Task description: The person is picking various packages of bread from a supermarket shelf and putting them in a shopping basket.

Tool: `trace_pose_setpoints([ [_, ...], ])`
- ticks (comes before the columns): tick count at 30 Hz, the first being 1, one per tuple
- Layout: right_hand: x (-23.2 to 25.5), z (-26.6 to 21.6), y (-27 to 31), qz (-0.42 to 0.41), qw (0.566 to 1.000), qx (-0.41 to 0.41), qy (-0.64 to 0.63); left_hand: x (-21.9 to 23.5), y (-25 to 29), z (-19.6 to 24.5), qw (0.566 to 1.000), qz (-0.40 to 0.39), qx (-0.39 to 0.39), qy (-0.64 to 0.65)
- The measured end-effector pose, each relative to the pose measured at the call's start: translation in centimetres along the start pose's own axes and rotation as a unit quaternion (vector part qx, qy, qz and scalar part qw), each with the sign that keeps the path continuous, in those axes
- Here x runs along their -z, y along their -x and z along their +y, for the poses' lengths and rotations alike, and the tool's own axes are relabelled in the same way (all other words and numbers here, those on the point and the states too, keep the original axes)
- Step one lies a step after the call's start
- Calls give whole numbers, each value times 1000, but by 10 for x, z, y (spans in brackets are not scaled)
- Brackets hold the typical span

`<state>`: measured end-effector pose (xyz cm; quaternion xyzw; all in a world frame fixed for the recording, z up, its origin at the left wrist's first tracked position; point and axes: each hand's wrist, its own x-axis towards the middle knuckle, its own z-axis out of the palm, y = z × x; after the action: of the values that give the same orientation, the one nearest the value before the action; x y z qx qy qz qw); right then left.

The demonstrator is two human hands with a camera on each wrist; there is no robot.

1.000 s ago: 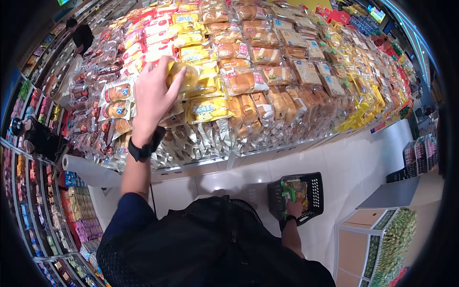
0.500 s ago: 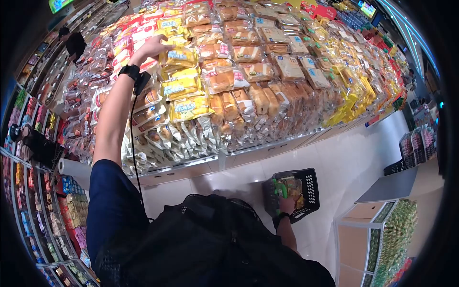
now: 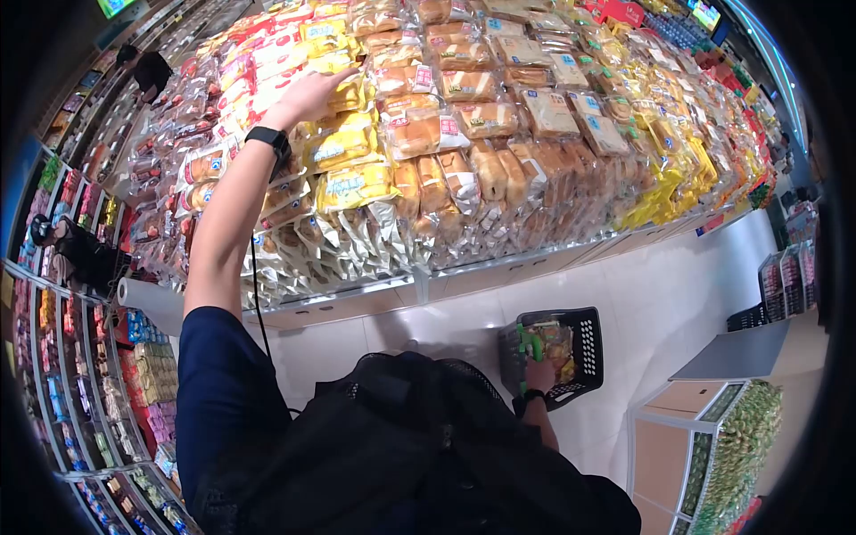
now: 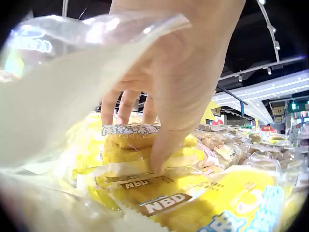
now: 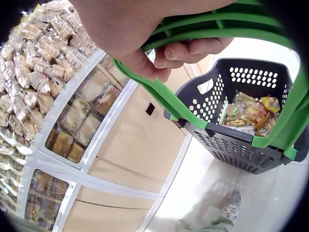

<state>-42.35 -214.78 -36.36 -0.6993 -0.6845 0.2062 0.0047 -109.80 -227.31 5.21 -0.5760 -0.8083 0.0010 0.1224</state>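
My left hand (image 3: 308, 96) reaches over a column of yellow bread packs (image 3: 357, 185) on the piled display. In the left wrist view the thumb lies on the near side of a yellow packaged bread (image 4: 128, 152), the other fingers bending down behind it, so the pack is pinched between them. Another yellow pack marked NBD (image 4: 169, 205) lies just in front, and a blurred clear-and-white wrapper (image 4: 58, 106) covers the left side. Low at my side, my right hand (image 5: 140, 24) grips the green handle (image 5: 181, 106) of a black shopping basket (image 5: 236, 153), which holds several wrapped foods (image 5: 251, 113).
Packaged breads (image 3: 473, 85) cover the wide display, whose front edge (image 3: 419, 283) runs before me. Left stand snack shelves (image 3: 80, 392) and a white roll (image 3: 147, 299); a person in dark clothes (image 3: 153, 73) is farther back. A stand of green goods (image 3: 749, 446) is at right.
A second ago the left hand held a yellow pack raised nearer me; it then reached farther over the pile and now sits slightly right, at the yellow column. The right hand keeps holding the basket.
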Motion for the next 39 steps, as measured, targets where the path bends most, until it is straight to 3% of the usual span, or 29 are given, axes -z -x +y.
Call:
trace_pose_setpoints([
  [3,8,-9,7,-14,1000,-21,-5,10,-4,4,998,37,14,42],
  [4,6,-5,7,-15,1000,-22,-8,16,-4,2,995,-20,39,85],
  [5,4,2,7,-15,1000,-11,-7,17,0,5,996,-20,38,82],
  [7,8,5,5,-15,1000,0,-8,25,14,18,985,-69,-24,155],
  [9,11,5,0,-22,1000,-6,6,16,15,18,993,-67,-27,88],
  [11,7,8,0,-19,1000,0,1,10,18,17,997,4,-51,53],
  [13,12,12,0,-16,1000,11,7,15,33,35,999,-18,-28,37],
  [15,17,11,1,-27,998,39,-30,11,40,50,995,-77,47,51],
  [17,5,18,-6,-24,998,46,-42,6,44,65,992,-99,53,57],
  [19,7,21,-8,-21,997,53,-54,-13,41,68,992,-51,99,64],
  [23,15,15,-4,-4,997,56,-53,-17,40,86,988,-66,142,12],
  [27,11,24,-7,37,995,68,-60,-17,33,92,987,-52,148,37],
  [29,23,24,-4,28,996,62,-66,-20,27,100,989,46,137,19],
  [31,30,25,-12,19,996,56,-72,-19,27,145,966,254,40,4],
  [32,29,34,-16,23,995,63,-73,3,32,197,958,251,51,128],
  [33,28,41,-18,27,994,71,-74,-3,33,237,939,308,29,153],
  [35,38,42,-16,18,994,78,-74,-13,45,317,944,198,-21,264],
  [37,42,47,-20,13,994,78,-76,-45,55,391,930,163,-155,292],
  [39,34,59,-30,-5,989,115,-90,-95,63,458,914,75,-167,361],
])
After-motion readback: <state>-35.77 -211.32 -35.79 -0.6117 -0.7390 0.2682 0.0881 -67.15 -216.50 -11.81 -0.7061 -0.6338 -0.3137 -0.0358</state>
